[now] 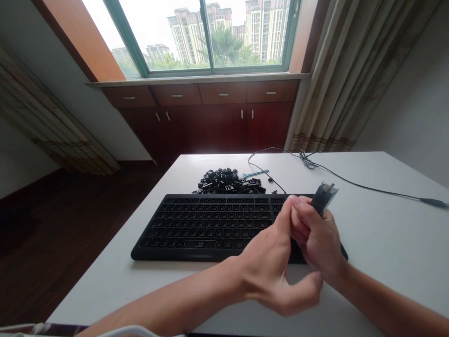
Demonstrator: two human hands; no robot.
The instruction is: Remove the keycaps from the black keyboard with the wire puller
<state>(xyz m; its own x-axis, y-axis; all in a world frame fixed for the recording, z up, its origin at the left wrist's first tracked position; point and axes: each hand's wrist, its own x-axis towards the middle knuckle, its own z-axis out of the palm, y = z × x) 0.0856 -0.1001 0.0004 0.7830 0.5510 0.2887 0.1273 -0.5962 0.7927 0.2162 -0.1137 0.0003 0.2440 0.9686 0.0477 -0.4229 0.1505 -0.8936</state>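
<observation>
My left hand (268, 262) reaches over the right part of a black keyboard (182, 255), its thumb spread away toward me. Its fingertips meet my right hand (317, 234), and I see nothing held in it. The fingers of my right hand are wrapped round a small, flat black tool with a translucent end (323, 199), which sticks up out of the fist; its exact kind is unclear. The keyboard's key positions show as bare square sockets without caps. Both hands hide the keyboard's right end.
Behind the keyboard lies a heap of loose black keycaps (226, 181), with a blue puller-like tool (255, 173) beside it. A thin black cable (351, 178) runs across the white table (396, 243) to the right. A white cord (122, 331) crosses the near left edge.
</observation>
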